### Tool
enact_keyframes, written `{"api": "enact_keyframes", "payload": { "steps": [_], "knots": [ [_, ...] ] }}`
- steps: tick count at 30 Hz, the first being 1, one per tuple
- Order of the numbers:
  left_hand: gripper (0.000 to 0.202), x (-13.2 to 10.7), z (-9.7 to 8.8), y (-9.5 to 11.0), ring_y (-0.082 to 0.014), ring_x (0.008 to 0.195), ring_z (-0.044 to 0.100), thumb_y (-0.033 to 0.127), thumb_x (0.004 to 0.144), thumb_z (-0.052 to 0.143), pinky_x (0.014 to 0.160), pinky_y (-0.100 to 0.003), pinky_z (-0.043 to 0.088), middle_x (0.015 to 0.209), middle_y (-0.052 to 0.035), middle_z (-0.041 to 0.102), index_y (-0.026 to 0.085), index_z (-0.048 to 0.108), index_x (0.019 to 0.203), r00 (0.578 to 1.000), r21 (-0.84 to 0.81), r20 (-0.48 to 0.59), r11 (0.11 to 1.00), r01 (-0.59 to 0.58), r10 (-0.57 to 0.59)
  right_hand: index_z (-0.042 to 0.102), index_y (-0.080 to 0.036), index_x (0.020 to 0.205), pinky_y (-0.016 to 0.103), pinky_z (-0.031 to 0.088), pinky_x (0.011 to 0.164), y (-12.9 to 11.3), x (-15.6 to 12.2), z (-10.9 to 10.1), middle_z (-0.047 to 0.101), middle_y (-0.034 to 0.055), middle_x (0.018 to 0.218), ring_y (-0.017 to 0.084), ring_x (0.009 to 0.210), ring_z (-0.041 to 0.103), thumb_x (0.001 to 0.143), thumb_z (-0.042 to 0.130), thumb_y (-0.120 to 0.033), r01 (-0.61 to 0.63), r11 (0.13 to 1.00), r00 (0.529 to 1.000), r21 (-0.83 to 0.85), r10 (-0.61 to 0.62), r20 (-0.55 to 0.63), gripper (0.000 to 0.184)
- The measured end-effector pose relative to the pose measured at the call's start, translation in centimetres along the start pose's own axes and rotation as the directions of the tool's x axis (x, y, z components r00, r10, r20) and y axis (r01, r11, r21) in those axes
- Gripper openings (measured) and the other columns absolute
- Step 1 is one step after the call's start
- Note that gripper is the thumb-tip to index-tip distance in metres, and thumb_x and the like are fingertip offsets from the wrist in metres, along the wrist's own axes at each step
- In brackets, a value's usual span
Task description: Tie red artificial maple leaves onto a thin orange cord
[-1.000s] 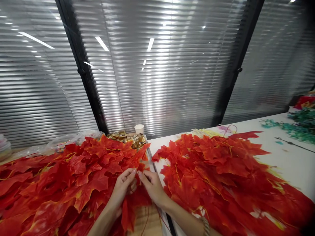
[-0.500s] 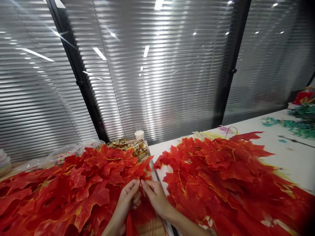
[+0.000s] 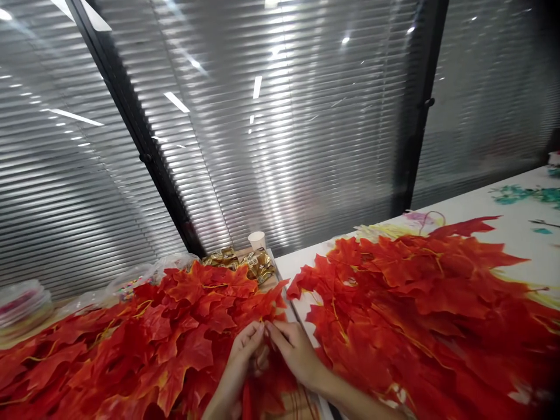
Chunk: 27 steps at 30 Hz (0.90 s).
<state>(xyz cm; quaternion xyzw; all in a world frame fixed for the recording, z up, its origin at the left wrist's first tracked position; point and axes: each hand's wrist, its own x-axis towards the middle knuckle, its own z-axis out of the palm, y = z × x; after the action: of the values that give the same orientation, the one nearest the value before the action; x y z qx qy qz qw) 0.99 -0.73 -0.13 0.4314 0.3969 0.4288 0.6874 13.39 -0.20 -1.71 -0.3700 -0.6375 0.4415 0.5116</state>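
Observation:
Two big heaps of red artificial maple leaves cover the tables: a left pile point(image 3: 144, 332) and a right pile point(image 3: 420, 297). My left hand point(image 3: 244, 357) and my right hand point(image 3: 295, 354) meet fingertip to fingertip at the inner edge of the left pile. Both pinch a red leaf point(image 3: 265, 306) by its thin yellow stem, fingers closed. More red leaf hangs below my left hand.
A white paper cup point(image 3: 256, 240) and gold-wrapped packets point(image 3: 245, 262) sit behind the left pile. Clear plastic containers point(image 3: 21, 300) stand far left. A white table point(image 3: 490, 204) carries green foliage point(image 3: 525, 194) at far right. Closed blinds fill the background.
The view has swung left and slightly up, so everything sits further right. My hands stay pinched together on the leaf stem at the same spot in the pile.

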Motion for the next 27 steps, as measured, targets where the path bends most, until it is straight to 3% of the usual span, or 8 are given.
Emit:
{"api": "enact_keyframes", "payload": {
  "steps": [5, 7, 11, 14, 17, 21, 27],
  "knots": [
    [0.042, -0.1, -0.4, 0.5, -0.0016, 0.033, 0.006, 0.056, 0.063, 0.064, 0.032, -0.014, 0.01, 0.039, 0.0141, 0.014, 0.02, 0.043, 0.068, 0.998, -0.017, 0.033, 0.998, -0.055, 0.055, 0.034, -0.016, 0.052, 0.023, 0.022, 0.048, -0.2, 0.1, 0.0, 0.031, -0.0038, 0.05, 0.008, 0.05, 0.027, 0.083, 0.041, -0.05, -0.021, 0.996, 1.0, 0.086, 0.022, -0.007, 0.046],
    [0.04, -0.1, -0.7, 0.6, -0.001, 0.033, 0.001, 0.054, 0.064, 0.064, 0.03, -0.013, 0.008, 0.039, 0.0146, 0.011, 0.021, 0.043, 0.069, 0.995, -0.061, 0.069, 0.995, -0.072, 0.077, 0.036, -0.017, 0.053, 0.023, 0.021, 0.046, -0.3, 0.3, -0.1, 0.031, -0.0046, 0.049, 0.008, 0.047, 0.026, 0.081, 0.044, -0.052, -0.055, 0.978, 0.998, 0.199, 0.059, -0.017, 0.045],
    [0.038, 0.1, -1.7, 1.0, -0.0005, 0.03, 0.003, 0.052, 0.063, 0.066, 0.028, -0.013, 0.014, 0.039, 0.0146, 0.011, 0.022, 0.045, 0.07, 0.981, -0.152, 0.153, 0.984, -0.096, 0.12, 0.041, -0.017, 0.06, 0.021, 0.015, 0.039, -1.0, 0.6, -0.3, 0.028, -0.0077, 0.044, 0.006, 0.039, 0.022, 0.077, 0.051, -0.052, -0.131, 0.882, 0.991, 0.453, 0.134, 0.027, 0.04],
    [0.036, 0.2, -2.5, 1.2, -0.0018, 0.029, 0.01, 0.05, 0.063, 0.067, 0.028, -0.013, 0.016, 0.039, 0.0133, 0.016, 0.022, 0.047, 0.073, 0.982, -0.208, 0.121, 0.971, -0.117, 0.144, 0.046, -0.016, 0.066, 0.02, 0.013, 0.038, -1.6, 0.8, -0.8, 0.024, -0.0098, 0.044, 0.004, 0.037, 0.018, 0.075, 0.056, -0.048, -0.146, 0.828, 0.989, 0.541, 0.142, 0.048, 0.035],
    [0.029, 0.4, -2.9, 1.3, -0.0024, 0.03, 0.015, 0.045, 0.068, 0.066, 0.028, -0.012, 0.017, 0.041, 0.012, 0.022, 0.022, 0.049, 0.077, 0.979, -0.261, 0.067, 0.951, -0.167, 0.19, 0.051, -0.015, 0.076, 0.02, 0.011, 0.038, -1.9, 1.0, -1.4, 0.022, -0.0111, 0.044, 0.003, 0.037, 0.014, 0.073, 0.06, -0.043, -0.188, 0.798, 0.981, 0.573, 0.183, 0.066, 0.03],
    [0.029, 1.0, -2.3, 0.8, -0.0017, 0.029, 0.015, 0.04, 0.067, 0.068, 0.027, -0.013, 0.013, 0.04, 0.0122, 0.024, 0.02, 0.052, 0.078, 0.966, -0.316, 0.091, 0.927, -0.201, 0.241, 0.056, -0.012, 0.078, 0.02, 0.011, 0.038, -2.0, 1.4, -2.2, 0.021, -0.0112, 0.043, 0.003, 0.038, 0.014, 0.071, 0.063, -0.041, -0.184, 0.799, 0.978, 0.572, 0.205, 0.029, 0.03],
    [0.034, 1.2, -0.8, -0.4, -0.0029, 0.036, 0.035, 0.03, 0.061, 0.075, 0.036, -0.015, 0.025, 0.045, 0.0091, 0.039, 0.017, 0.053, 0.083, 0.98, -0.281, 0.115, 0.952, -0.124, 0.161, 0.055, -0.015, 0.086, 0.019, 0.008, 0.037, -2.9, 1.7, -2.6, 0.024, -0.0107, 0.048, 0.002, 0.036, 0.014, 0.069, 0.06, -0.049, -0.26, 0.76, 0.965, 0.596, 0.228, 0.131, 0.039]
  ]
}}
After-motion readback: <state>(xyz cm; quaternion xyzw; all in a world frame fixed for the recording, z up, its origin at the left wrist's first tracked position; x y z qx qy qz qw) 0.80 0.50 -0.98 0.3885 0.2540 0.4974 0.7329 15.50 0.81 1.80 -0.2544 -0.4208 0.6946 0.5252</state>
